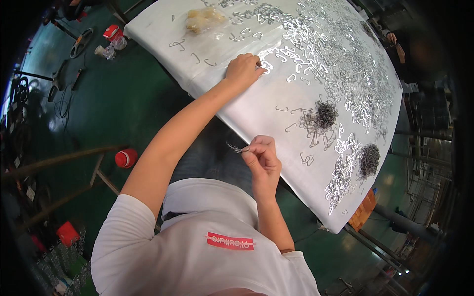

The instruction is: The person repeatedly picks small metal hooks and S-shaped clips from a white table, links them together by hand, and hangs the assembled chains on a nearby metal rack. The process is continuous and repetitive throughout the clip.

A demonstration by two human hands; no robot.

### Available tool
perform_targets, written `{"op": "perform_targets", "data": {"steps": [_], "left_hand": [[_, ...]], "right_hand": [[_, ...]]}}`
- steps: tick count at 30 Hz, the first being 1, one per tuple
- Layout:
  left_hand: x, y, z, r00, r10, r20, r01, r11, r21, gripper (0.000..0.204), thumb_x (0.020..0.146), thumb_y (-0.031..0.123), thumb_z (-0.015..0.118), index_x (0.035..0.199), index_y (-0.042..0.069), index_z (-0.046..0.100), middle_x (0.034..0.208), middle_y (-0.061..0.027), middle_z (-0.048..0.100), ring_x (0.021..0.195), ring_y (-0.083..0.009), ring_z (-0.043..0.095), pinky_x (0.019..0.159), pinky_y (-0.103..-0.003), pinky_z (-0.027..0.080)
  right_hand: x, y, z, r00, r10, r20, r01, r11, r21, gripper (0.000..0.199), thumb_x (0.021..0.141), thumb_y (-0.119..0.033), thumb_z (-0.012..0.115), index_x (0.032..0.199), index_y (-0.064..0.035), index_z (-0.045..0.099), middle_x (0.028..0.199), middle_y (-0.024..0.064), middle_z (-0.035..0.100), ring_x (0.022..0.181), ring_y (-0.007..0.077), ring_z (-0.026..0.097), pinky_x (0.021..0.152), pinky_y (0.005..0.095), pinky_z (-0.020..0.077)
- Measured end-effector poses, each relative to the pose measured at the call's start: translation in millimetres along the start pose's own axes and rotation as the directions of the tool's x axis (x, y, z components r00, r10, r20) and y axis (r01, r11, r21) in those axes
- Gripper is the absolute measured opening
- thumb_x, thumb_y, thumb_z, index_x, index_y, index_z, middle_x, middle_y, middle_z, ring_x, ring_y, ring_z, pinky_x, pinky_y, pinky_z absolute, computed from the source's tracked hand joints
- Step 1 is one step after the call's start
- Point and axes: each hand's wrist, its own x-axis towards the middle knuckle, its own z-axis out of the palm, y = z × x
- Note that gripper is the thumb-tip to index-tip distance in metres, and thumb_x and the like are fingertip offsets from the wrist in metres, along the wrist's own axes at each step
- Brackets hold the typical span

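My left hand (242, 71) rests over the white-covered table with its fingers curled. Its thumb and fingertips close on a shiny bent-wire metal hook (267, 67) at the edge of the spread-out hooks. Nearer my body, just off the table's near edge, my right hand (264, 159) pinches a small bundle of thin metal hooks (234, 147) between thumb and forefinger. The bundle sticks out to the left; how many hooks it holds is too small to tell. Loose hooks (295, 54) lie scattered in a wide band beyond my left hand.
Dark heaps of hooks (326, 114) sit on the table's (256, 106) right part. A clear plastic bag with yellowish contents (205, 20) lies at the far left. A red round container (126, 158) stands left of me, near metal bars. Another person's hand (391, 38) shows across the table.
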Motion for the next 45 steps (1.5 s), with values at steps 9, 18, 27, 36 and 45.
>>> {"op": "perform_targets", "data": {"steps": [9, 18, 27, 36, 45], "left_hand": [[28, -1, -11, 0.964, -0.110, 0.242, 0.172, 0.953, -0.248, 0.021, 0.073, 0.027, 0.075, 0.087, 0.010, 0.074, 0.081, -0.0038, 0.069, 0.075, -0.0150, 0.062, 0.069, -0.031, 0.048], [14, -16, -15, 0.989, -0.034, 0.141, 0.074, 0.953, -0.292, 0.019, 0.077, 0.025, 0.073, 0.088, 0.010, 0.073, 0.080, -0.0046, 0.070, 0.072, -0.0160, 0.064, 0.069, -0.030, 0.050], [-10, -8, -39, 0.971, -0.127, 0.202, 0.143, 0.988, -0.065, 0.020, 0.081, 0.018, 0.068, 0.096, 0.004, 0.070, 0.085, -0.0049, 0.071, 0.080, -0.0153, 0.067, 0.075, -0.028, 0.051], [-151, 74, -113, 0.988, -0.117, 0.099, 0.153, 0.806, -0.572, 0.013, 0.080, 0.010, 0.071, 0.092, 0.004, 0.072, 0.077, -0.0023, 0.070, 0.061, -0.0064, 0.057, 0.056, -0.022, 0.044], [-183, 83, -126, 0.999, -0.026, -0.045, -0.006, 0.798, -0.603, 0.012, 0.078, 0.003, 0.071, 0.090, 0.003, 0.071, 0.082, -0.0057, 0.071, 0.072, -0.0128, 0.064, 0.059, -0.024, 0.047]], "right_hand": [[0, 6, -6, 0.999, 0.010, -0.037, -0.012, 0.999, -0.047, 0.006, 0.082, -0.003, 0.070, 0.087, -0.0024, 0.067, 0.098, 0.0036, 0.050, 0.084, 0.0122, 0.054, 0.068, 0.0237, 0.0452], [-6, 8, -4, 0.999, -0.018, -0.042, 0.015, 0.997, -0.079, 0.007, 0.081, -0.005, 0.072, 0.086, -0.0036, 0.067, 0.098, 0.0029, 0.050, 0.080, 0.0105, 0.054, 0.065, 0.0223, 0.0437], [-16, 11, 2, 0.998, -0.036, -0.049, 0.031, 0.996, -0.087, 0.006, 0.082, -0.003, 0.071, 0.087, -0.0022, 0.067, 0.099, 0.0028, 0.049, 0.081, 0.0105, 0.053, 0.067, 0.0227, 0.0454], [-20, 12, 1, 0.998, -0.022, -0.060, 0.016, 0.996, -0.086, 0.008, 0.082, 0.000, 0.070, 0.089, -0.0013, 0.067, 0.099, 0.0031, 0.050, 0.086, 0.0109, 0.054, 0.070, 0.0223, 0.0469], [-19, 19, 4, 0.997, -0.006, -0.081, -0.004, 0.992, -0.127, 0.011, 0.081, -0.009, 0.073, 0.088, -0.0031, 0.067, 0.097, 0.0025, 0.052, 0.086, 0.0116, 0.054, 0.069, 0.0234, 0.0432]]}}
